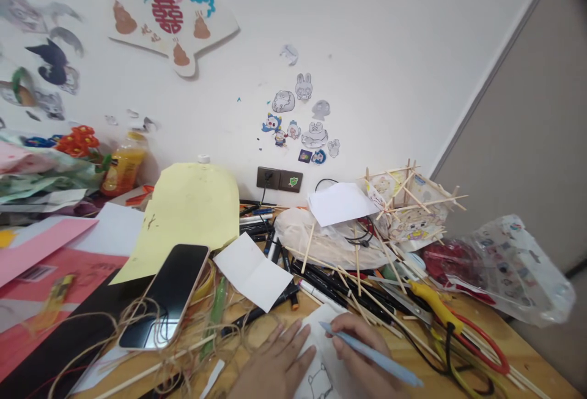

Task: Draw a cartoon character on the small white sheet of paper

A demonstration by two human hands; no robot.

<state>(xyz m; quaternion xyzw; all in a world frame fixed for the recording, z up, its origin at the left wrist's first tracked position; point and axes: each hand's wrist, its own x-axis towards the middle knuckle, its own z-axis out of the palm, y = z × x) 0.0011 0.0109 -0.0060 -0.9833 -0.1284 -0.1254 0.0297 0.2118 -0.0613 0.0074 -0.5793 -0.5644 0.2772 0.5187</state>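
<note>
Under my hands lies a sheet of white paper (318,367) with a black line drawing of a small figure on it. My left hand (278,363) rests flat on the paper's left side, fingers stretched out. In my right hand (360,350) is a light blue pen (383,362), pinched between thumb and fingers. The pen's tip is over the upper part of the sheet; whether it touches cannot be made out. Just beyond the hands, a folded blank white paper (253,272) lies on several black markers (321,286).
A phone (167,295) tangled in twine lies to the left, near yellow paper (192,209). Scissors (477,338), a yellow-handled tool (435,304) and thin wooden sticks (358,258) crowd the right. Behind stand a juice bottle (123,163) and a stick frame (410,203).
</note>
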